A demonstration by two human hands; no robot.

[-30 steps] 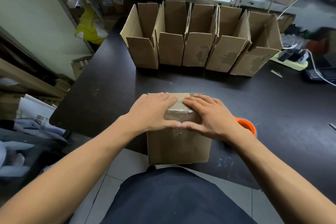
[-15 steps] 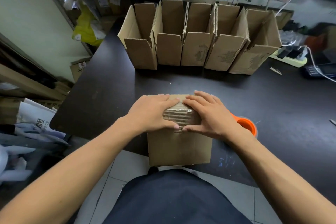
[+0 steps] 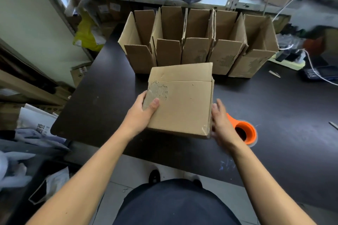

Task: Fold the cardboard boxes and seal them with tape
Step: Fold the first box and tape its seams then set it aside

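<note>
Fingers of the left hand are curled round the left edge of the brown corrugated cardboard box, thumb pressed on its upward face beside a torn patch, so the box is gripped there. The right hand is held open, its fingers spread and laid against the box's right side; nothing is clasped by it. The box is held tilted over the near part of the dark bench, between the two hands, its long axis running left to right. The orange roll of tape lies just beyond the right hand, so that hand is judged the nearer for taping. A row of open folded boxes stands behind.

Against the earlier frames, the box has been lifted and turned: both hands were then pressed flat on its top flaps, and a different face is now shown upward.
</note>
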